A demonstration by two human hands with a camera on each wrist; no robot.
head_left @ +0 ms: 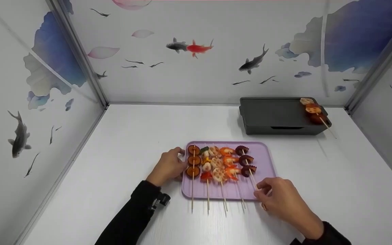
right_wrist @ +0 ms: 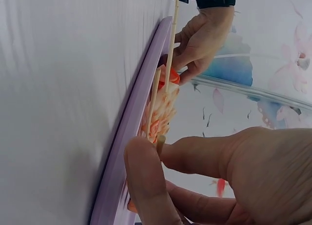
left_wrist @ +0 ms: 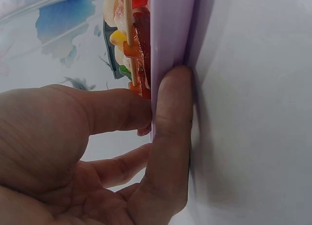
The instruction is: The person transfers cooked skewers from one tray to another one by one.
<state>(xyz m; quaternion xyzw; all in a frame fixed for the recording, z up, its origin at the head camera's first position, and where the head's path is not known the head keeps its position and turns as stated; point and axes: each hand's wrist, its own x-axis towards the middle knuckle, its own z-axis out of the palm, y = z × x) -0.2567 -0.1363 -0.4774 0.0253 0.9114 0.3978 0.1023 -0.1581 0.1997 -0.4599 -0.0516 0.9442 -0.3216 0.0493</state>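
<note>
A lilac tray (head_left: 266, 160) lies on the white table with several skewers side by side. At its left rim, my left hand (head_left: 168, 166) grips the edge, thumb on the inner side and fingers outside and beneath in the left wrist view. My right hand (head_left: 282, 200), at the near right corner, pinches the stick of the small-octopus skewer (head_left: 246, 160) between thumb and forefinger. Left of that skewer lie a shrimp skewer (head_left: 230, 161), a lotus root skewer (head_left: 218, 167), a mixed vegetable skewer (head_left: 206, 166) and one with round brown slices (head_left: 193, 160).
A dark grey grill box (head_left: 271, 114) with a flat top stands at the back right. Another skewer (head_left: 313, 110) with lotus root slices lies on its right end, its stick sticking out over the front. Bare stick ends overhang the tray's near rim. Printed panels (head_left: 189, 78) enclose the table.
</note>
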